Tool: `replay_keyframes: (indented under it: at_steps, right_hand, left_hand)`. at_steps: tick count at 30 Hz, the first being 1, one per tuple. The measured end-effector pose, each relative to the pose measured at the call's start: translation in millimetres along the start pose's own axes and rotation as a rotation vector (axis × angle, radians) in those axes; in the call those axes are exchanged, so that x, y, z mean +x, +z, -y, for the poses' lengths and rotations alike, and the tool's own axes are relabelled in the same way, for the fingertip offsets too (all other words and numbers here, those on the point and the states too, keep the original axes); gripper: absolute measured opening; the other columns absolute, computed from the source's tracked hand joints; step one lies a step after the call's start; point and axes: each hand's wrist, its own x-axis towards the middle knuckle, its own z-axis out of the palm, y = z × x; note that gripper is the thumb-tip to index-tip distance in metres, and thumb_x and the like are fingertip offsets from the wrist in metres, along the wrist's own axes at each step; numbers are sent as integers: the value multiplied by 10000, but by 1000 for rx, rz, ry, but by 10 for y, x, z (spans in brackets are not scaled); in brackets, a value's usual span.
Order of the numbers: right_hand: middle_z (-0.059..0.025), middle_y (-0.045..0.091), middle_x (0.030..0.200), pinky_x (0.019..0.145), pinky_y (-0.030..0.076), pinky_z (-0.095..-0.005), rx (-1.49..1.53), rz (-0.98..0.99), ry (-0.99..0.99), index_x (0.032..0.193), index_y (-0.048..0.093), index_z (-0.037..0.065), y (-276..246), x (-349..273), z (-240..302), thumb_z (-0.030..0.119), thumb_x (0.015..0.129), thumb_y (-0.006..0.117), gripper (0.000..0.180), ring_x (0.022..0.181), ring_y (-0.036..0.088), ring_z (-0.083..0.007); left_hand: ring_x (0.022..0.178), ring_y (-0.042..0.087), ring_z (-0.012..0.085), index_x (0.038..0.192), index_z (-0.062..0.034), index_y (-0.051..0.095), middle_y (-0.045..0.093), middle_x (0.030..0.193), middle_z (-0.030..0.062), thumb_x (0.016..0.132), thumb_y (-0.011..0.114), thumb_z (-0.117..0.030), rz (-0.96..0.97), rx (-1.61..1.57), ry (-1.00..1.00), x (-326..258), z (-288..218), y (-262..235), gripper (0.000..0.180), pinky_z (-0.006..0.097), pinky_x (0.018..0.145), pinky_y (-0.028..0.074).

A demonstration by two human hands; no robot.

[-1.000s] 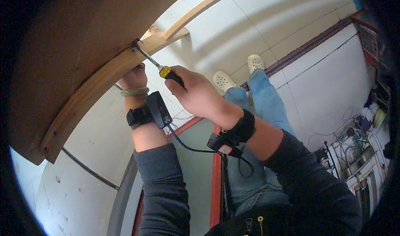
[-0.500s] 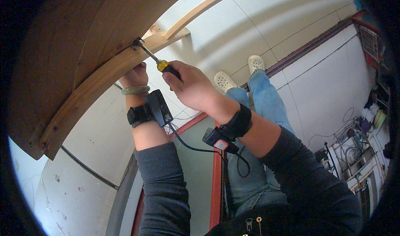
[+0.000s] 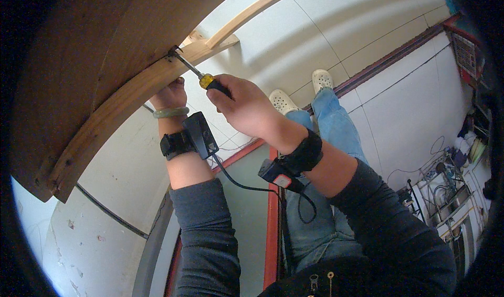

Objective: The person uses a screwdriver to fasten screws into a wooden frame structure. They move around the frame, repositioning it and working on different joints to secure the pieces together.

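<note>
My right hand (image 3: 242, 104) is closed around the black-and-yellow handle of a screwdriver (image 3: 208, 82). The screwdriver's metal shaft slants up to the left, its tip at a small dark metal fitting (image 3: 174, 51) on the edge of a curved wooden rail (image 3: 123, 98). This rail runs along a broad brown wooden panel (image 3: 100, 40). Just under the rail, my left hand (image 3: 169, 95) is curled against it; most of its fingers are hidden behind the wood, with one fingertip showing.
A thinner curved wooden strip (image 3: 257, 11) branches off the rail's far end. Below lie pale floor tiles (image 3: 315, 40) and a red-edged greenish panel (image 3: 244, 213). A black cable (image 3: 241, 188) links to the devices strapped on my wrists. A cluttered rack (image 3: 446, 192) stands at right.
My right hand and wrist have shifted and turned slightly to the right around the screwdriver handle. The tip stays at the fitting, and my left hand has not visibly moved.
</note>
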Motion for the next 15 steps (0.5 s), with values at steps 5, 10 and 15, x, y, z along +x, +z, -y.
replay_keyframes:
  at_steps: [5, 10, 15]
  right_hand:
    - [-219, 590, 827, 724, 450, -471, -24, 17, 7, 864, 539, -3, -62, -10, 68, 250, 859, 440, 272, 790, 563, -396]
    - [-215, 586, 796, 685, 449, -458, -63, 18, 23, 852, 545, -4, -100, 2, 112, 260, 862, 438, 285, 732, 557, -390]
    - [-56, 551, 659, 472, 379, -302, 1254, 489, 575, 919, 555, 55, -193, 109, -25, 291, 867, 475, 255, 502, 486, -172]
  left_hand:
    - [831, 564, 125, 999, -169, 551, 610, 944, -23, 835, 470, -387, -66, -33, -37, -18, 14, -3, 285, 247, 553, 442]
    - [792, 570, 127, 977, -166, 554, 611, 926, -23, 819, 495, -421, -61, -2, -1, -6, 15, 29, 305, 246, 527, 434]
    - [729, 553, 123, 949, -161, 544, 595, 909, -15, 809, 529, -442, -2, -21, 24, -29, 25, 36, 315, 231, 493, 396]
